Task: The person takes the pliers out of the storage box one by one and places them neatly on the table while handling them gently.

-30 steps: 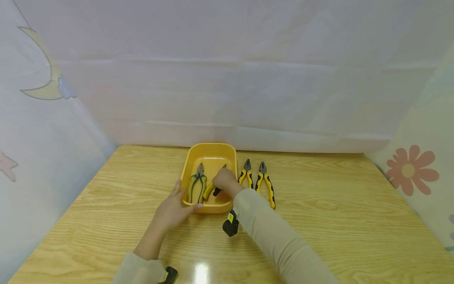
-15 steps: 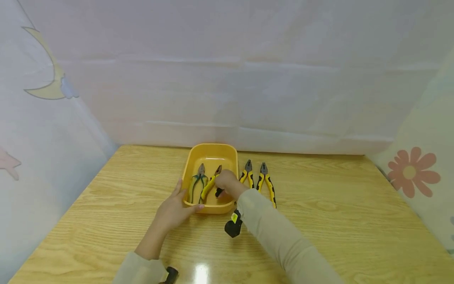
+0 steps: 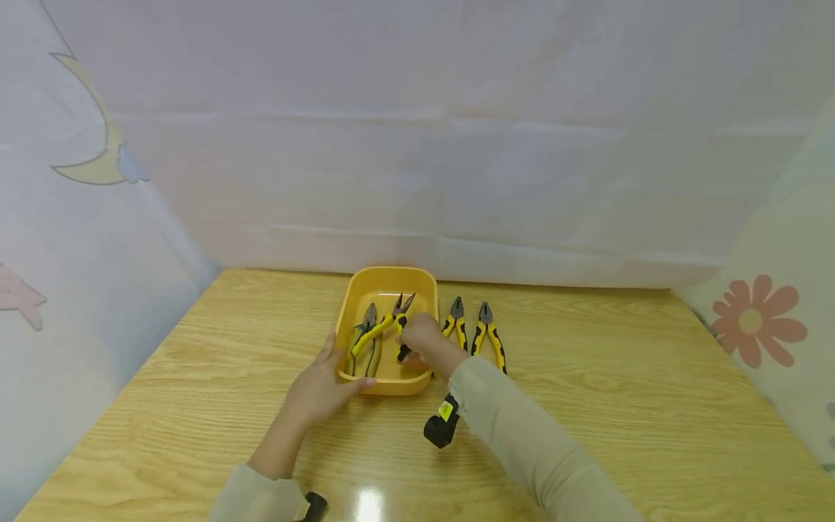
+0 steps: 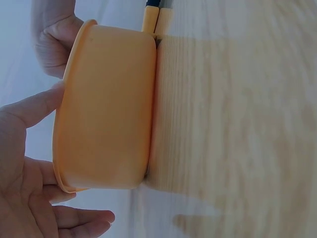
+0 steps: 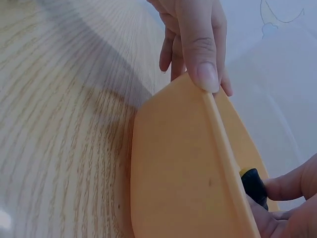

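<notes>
My left hand (image 3: 316, 391) holds the near left corner of a yellow plastic bin (image 3: 385, 388), its thumb on the front rim and its fingers along the left side. Inside the bin, my right hand (image 3: 422, 333) grips one black-and-yellow handle of long-nose pliers (image 3: 370, 337). Their jaws stand spread apart, pointing to the far side, and the free handle crosses above other pliers with green-and-yellow handles (image 3: 375, 359) lying in the bin. The right wrist view shows fingers and thumb around a black handle end (image 5: 255, 184). The bin wall hides much of the grip.
Two combination pliers with yellow-and-black handles, a nearer pair (image 3: 458, 319) and a farther right pair (image 3: 488, 333), lie to the right of the bin. The wooden table (image 3: 620, 406) ends at a hanging cloth (image 3: 522, 181) behind.
The pliers in my right hand have spread: their jaws parted, and the free handle swung left over the green-handled pliers. My right hand shifted slightly right. My left hand stays on the bin.
</notes>
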`<state>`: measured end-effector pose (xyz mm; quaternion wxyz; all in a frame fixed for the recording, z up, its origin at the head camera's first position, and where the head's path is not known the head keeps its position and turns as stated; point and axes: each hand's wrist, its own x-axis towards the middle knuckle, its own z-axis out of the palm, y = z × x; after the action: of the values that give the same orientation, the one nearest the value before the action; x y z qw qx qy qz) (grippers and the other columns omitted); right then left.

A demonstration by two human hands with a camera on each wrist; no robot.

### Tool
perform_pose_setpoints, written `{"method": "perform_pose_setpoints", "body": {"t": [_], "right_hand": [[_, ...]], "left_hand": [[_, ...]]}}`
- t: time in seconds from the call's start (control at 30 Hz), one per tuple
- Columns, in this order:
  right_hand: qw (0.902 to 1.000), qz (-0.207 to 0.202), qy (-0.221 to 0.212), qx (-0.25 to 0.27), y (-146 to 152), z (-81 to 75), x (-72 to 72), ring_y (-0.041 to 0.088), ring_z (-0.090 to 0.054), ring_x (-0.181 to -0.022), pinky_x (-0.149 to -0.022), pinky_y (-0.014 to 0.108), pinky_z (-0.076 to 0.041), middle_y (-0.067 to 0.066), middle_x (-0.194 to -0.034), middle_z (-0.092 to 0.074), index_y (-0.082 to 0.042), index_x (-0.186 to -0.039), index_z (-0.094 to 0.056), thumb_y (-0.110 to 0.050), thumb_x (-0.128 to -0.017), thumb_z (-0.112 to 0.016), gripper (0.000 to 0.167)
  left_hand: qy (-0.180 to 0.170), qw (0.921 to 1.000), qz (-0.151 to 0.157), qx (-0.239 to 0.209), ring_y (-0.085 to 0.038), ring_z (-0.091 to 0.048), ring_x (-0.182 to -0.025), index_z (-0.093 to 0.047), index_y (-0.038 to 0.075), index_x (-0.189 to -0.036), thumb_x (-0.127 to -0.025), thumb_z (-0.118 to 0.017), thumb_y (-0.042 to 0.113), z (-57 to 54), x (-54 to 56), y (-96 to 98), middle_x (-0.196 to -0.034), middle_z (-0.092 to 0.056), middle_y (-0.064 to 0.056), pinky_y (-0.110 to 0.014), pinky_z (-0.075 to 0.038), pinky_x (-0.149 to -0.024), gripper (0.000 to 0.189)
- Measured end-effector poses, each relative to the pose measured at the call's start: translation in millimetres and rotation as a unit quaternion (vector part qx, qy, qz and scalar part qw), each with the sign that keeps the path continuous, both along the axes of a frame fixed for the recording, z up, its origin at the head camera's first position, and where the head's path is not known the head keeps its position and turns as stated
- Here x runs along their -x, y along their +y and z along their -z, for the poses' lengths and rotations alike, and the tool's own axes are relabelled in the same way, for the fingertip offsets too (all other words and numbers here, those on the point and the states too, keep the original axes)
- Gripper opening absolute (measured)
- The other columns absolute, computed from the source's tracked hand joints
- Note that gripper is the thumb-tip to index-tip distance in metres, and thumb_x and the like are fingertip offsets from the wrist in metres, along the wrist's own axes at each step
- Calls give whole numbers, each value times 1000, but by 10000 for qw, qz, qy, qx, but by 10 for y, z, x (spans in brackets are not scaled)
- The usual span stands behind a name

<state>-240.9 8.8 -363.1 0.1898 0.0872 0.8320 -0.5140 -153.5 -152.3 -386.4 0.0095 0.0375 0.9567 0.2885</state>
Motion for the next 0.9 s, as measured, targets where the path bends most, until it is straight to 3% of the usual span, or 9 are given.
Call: {"method": "perform_pose_setpoints", "body": {"t": [0.27, 0.5, 0.77, 0.9], "right_hand": [[9959, -60, 229, 872, 106, 23, -71, 26, -57, -69, -67, 41, -49, 23, -103, -49, 10, -115, -44, 3, -82, -53, 35], [9911, 53, 357, 1282, 153, 44, -94, 17, -53, -56, -65, 40, -49, 21, -111, -50, 6, -122, -43, -1, -84, -53, 39], [9765, 157, 363, 2118, 218, 21, -152, 33, -55, -88, -62, 34, -50, 21, -111, -50, 3, -126, -38, -1, -86, -49, 42], [9718, 190, 352, 2323, 245, 9, -177, 35, -56, -89, -64, 35, -50, 24, -114, -49, 3, -127, -37, -1, -86, -49, 42]], "left_hand": [[36, 10000, 34, -5, -40, -37, -113, -37, -4, -128, -71, -56, 58, -8, -11, 9, -142, -9, -13, -53, -35, -84, 86], [104, 9999, 33, 3, -40, -38, -112, -37, -6, -127, -71, -57, 57, -2, -11, 4, -142, -10, -14, -52, -36, -84, 86], [132, 9999, 26, 12, -40, -37, -113, -37, -5, -128, -71, -57, 57, -15, -16, -5, -142, -11, -14, -52, -36, -84, 86], [86, 10000, 28, 4, -40, -37, -113, -37, -5, -127, -71, -57, 57, -21, -20, -9, -142, -10, -14, -52, -35, -84, 86]]}}
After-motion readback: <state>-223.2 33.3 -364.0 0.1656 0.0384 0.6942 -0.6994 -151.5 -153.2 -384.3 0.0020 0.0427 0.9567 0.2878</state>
